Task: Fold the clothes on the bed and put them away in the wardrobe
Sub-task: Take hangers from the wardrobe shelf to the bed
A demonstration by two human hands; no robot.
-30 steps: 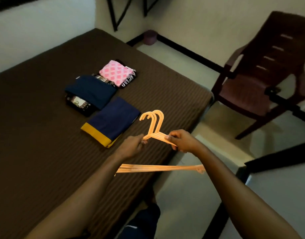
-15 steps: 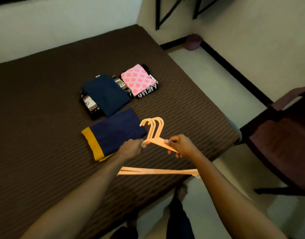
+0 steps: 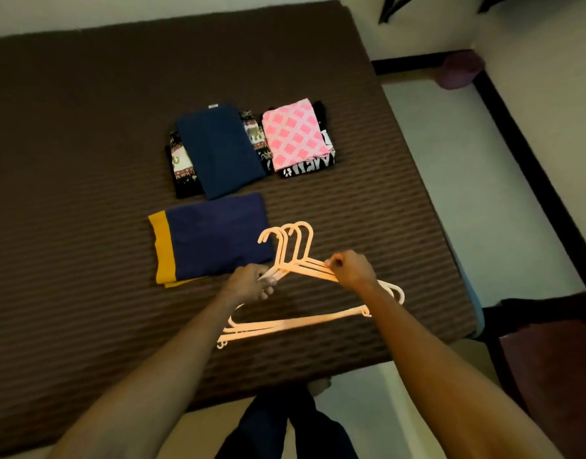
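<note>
Three orange plastic hangers [image 3: 296, 260] are being held in a bunch above the near part of the bed [image 3: 69, 226], their hooks pointing away from the person and their bottom bars hanging nearer the bed's edge. The left hand [image 3: 250, 282] is gripping the left shoulder of the bunch, its fingers curled around the plastic, while the right hand [image 3: 349, 270] is pinching the right shoulder with its fingers closed on it. Both forearms are reaching in from the bottom of the view. Folded clothes are lying on the brown ribbed bed cover beyond the hands. Nearest, just behind the hanger hooks, a navy garment with a yellow band [image 3: 212, 238] is lying flat, the yellow strip at its left end. Further back, a dark blue folded garment [image 3: 218, 150] is resting on top of a black patterned garment [image 3: 182, 167] whose printed ends are showing on both sides. Just to the right of that pile, a pink checked cloth [image 3: 294, 134] is sitting on a black garment with white lettering [image 3: 309, 167]. The person's legs are showing at the bottom, standing on the pale floor [image 3: 467, 177] beside the bed. A dark brown chair [image 3: 556, 359] is sitting at the right edge, and a small purple object [image 3: 460, 72] is lying in the far corner of the floor by the wall.
</note>
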